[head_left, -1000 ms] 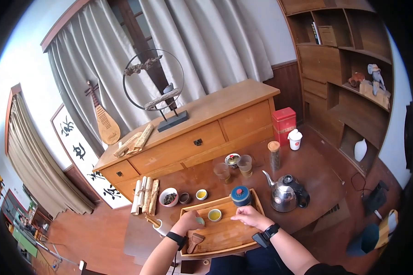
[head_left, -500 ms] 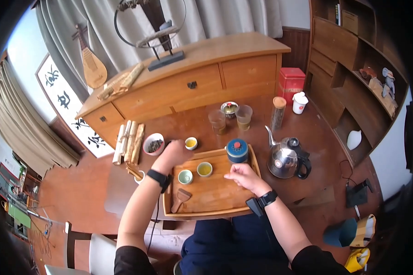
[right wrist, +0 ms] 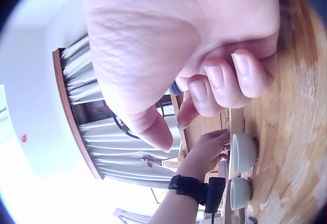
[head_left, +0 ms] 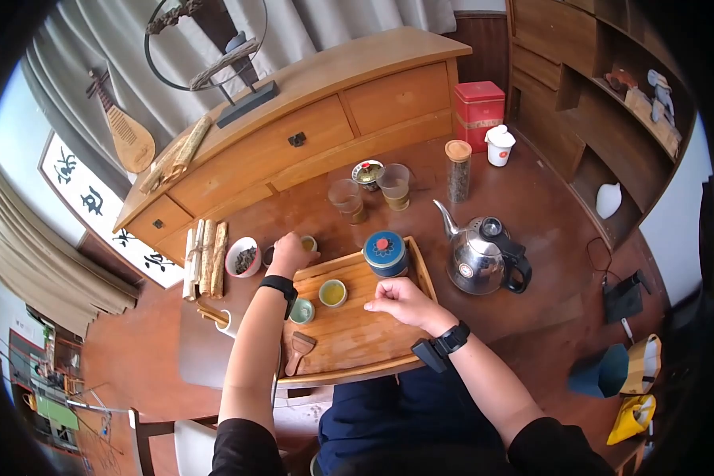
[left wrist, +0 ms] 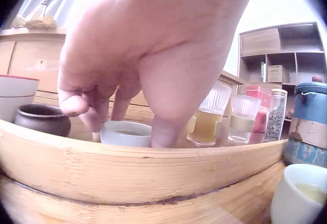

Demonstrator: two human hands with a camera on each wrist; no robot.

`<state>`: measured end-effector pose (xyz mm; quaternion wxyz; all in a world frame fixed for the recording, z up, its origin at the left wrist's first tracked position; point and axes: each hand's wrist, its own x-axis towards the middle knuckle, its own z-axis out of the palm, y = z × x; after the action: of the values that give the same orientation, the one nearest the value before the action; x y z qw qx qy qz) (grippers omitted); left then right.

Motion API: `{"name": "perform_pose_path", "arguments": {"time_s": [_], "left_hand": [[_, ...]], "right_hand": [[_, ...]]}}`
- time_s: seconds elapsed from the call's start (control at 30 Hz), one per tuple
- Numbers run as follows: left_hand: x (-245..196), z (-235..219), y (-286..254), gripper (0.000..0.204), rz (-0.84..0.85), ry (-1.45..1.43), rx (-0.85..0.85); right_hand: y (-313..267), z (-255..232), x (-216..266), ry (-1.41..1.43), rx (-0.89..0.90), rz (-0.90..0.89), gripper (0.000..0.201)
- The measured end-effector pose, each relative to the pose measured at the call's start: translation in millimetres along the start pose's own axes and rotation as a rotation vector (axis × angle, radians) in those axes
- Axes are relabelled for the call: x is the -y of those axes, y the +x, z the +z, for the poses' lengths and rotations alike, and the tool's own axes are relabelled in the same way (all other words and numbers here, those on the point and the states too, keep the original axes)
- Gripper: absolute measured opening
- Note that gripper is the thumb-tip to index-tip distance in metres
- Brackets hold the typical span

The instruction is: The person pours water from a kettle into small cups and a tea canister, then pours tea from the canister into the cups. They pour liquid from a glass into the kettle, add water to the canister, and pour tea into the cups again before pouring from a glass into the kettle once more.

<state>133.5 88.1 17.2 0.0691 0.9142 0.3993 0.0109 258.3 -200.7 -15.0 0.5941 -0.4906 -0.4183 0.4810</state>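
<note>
My left hand (head_left: 292,254) reaches past the tray's far left rim. Its thumb and fingers pinch the rim of a small white teacup (left wrist: 125,134) of yellow tea standing behind the tray edge. Beside it sits a small dark cup (left wrist: 43,120). Over the wooden tray (head_left: 365,349) my right hand (head_left: 404,304) hovers with loosely curled fingers and holds nothing, close to a blue lidded tea jar (head_left: 385,255). Also on the tray are a teacup of yellow tea (head_left: 332,293), a pale green cup (head_left: 301,311) and a flat wooden brush (head_left: 300,353).
Right of the tray stands a steel kettle (head_left: 480,258). Two glasses (head_left: 394,189), a lidded bowl (head_left: 366,173) and a corked glass jar (head_left: 458,170) stand behind. At left are a bowl of tea leaves (head_left: 243,259) and bamboo scrolls (head_left: 206,258).
My left hand has left the pale green cup on the tray and moved away over the far left rim to the white teacup. My right hand stays over the tray. The head view has shifted.
</note>
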Motion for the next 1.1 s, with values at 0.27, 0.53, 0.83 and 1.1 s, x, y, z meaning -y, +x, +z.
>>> {"name": "perform_pose_path", "arguments": {"time_s": [0.27,0.53,0.83,1.1], "left_hand": [[-1.2,-27.1,5.3,0.056,0.029,-0.257,-0.139],[-57.6,-80.0,43.4,0.055,0.062,-0.348,-0.190],[-120.5,-78.9,55.1,0.058,0.206,0.181,-0.357],[-117.0,-58.0,66.4,0.043,0.619,0.600,-0.589]], "right_hand": [[0.1,0.8,-0.6,0.021,-0.014,-0.025,0.029],[0.5,0.3,-2.7,0.032,-0.011,-0.040,0.030],[1.3,-0.5,-5.1,-0.004,-0.004,-0.055,0.030],[-2.4,-0.5,1.4,-0.092,-0.022,-0.071,0.031]]}}
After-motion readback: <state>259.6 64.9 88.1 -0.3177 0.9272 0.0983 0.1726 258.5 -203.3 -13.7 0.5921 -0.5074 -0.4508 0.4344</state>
